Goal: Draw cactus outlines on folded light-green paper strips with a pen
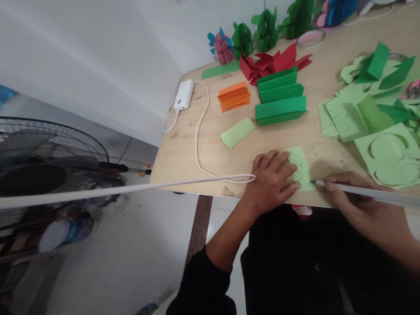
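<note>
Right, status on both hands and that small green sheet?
Left hand on light green sheet, left side. Right hand gripping pen, tip at right edge. White cable beside left wrist.

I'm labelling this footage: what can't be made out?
All head view:
- some drawn lines on the light green sheet: left hand covers them
- far end of the pointed tool in the right hand: right edge
- top of the blue paper figure: top edge
- tub label: blurred

White cable (197,144) across bare left tabletop (179,153)
</note>
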{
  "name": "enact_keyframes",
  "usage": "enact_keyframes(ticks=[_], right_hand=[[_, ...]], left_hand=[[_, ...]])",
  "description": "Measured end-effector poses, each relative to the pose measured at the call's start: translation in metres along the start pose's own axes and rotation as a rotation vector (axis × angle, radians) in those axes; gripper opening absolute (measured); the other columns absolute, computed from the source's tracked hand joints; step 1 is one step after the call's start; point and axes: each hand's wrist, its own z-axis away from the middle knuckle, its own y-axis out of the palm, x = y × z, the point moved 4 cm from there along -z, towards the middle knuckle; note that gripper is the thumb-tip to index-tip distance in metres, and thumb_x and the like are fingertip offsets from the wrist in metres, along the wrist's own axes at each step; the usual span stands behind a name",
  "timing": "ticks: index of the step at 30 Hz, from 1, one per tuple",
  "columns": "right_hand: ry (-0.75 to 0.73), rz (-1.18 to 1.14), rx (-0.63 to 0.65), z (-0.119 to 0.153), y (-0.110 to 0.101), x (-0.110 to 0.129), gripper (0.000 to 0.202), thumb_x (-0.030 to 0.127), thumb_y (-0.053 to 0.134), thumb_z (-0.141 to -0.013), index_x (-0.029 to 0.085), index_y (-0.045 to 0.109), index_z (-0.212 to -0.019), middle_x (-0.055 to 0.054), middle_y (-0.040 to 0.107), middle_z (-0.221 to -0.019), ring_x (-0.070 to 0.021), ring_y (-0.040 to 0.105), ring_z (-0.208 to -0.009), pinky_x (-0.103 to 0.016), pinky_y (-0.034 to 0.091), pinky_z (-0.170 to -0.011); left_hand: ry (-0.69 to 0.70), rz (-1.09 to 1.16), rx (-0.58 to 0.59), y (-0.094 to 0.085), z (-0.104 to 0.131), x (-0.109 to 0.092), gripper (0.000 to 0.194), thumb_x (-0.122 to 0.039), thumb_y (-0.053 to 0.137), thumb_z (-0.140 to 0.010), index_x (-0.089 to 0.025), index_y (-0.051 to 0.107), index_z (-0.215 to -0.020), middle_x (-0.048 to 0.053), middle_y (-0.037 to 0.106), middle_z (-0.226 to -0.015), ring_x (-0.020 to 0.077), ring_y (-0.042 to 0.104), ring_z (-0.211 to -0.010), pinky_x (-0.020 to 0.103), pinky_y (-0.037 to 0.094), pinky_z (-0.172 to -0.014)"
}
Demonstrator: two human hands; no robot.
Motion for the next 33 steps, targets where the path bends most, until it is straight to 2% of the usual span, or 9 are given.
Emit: enact_keyframes(ticks=[5,14,21,27,33], right_hand=[[0.018,0.024,-0.025,-0.0013,-0.0010,0.0008,0.052,0.074,0.049,-0.090,0.027,0.070,-0.079,-0.004,0.076,-0.074,-0.0207,0.069,-0.064,-0.034,0.049,-0.059],[0.044,0.006,-0.029,0.0017,0.0017,-0.0038,0.042,0.065,0.054,-0.089,0.027,0.071,-0.083,-0.004,0.077,-0.079,-0.0218,0.070,-0.069,-0.035,0.051,-0.061],[0.052,0.008,-0.036,0.0023,0.0024,-0.0048,0.044,0.066,0.054,-0.090,0.027,0.073,-0.085,-0.006,0.078,-0.083,-0.0220,0.071,-0.073,-0.034,0.053,-0.065],[-0.019,-0.006,-0.058,-0.0019,0.0008,-0.0009,0.036,0.059,0.057,-0.090,0.027,0.072,-0.082,-0.003,0.077,-0.075,-0.0200,0.069,-0.065,-0.032,0.049,-0.059],[0.012,-0.013,-0.044,-0.0034,0.0020,-0.0016,0.039,0.061,0.056,-0.089,0.026,0.071,-0.082,-0.004,0.077,-0.077,-0.0206,0.070,-0.066,-0.033,0.051,-0.061]], left_hand=[[0.003,0.005,-0.012,0.0003,0.0001,0.0003,0.042,-0.052,0.056,-0.102,-0.023,0.068,-0.129,0.009,0.060,-0.152,0.0324,0.043,-0.148,0.052,0.033,-0.120],[0.015,0.014,-0.036,0.0011,0.0014,0.0008,0.042,-0.052,0.055,-0.103,-0.023,0.069,-0.129,0.009,0.060,-0.152,0.0327,0.043,-0.148,0.053,0.034,-0.119],[0.005,0.010,-0.012,0.0004,0.0003,0.0001,0.041,-0.052,0.056,-0.102,-0.023,0.068,-0.129,0.010,0.060,-0.151,0.0325,0.043,-0.148,0.053,0.034,-0.120],[0.006,0.009,-0.022,0.0007,0.0007,0.0002,0.041,-0.052,0.055,-0.103,-0.023,0.068,-0.128,0.009,0.060,-0.152,0.0324,0.043,-0.148,0.053,0.034,-0.120],[0.005,0.010,-0.018,-0.0010,0.0005,-0.0008,0.041,-0.052,0.055,-0.103,-0.023,0.069,-0.128,0.010,0.060,-0.151,0.0325,0.043,-0.147,0.053,0.035,-0.119]])
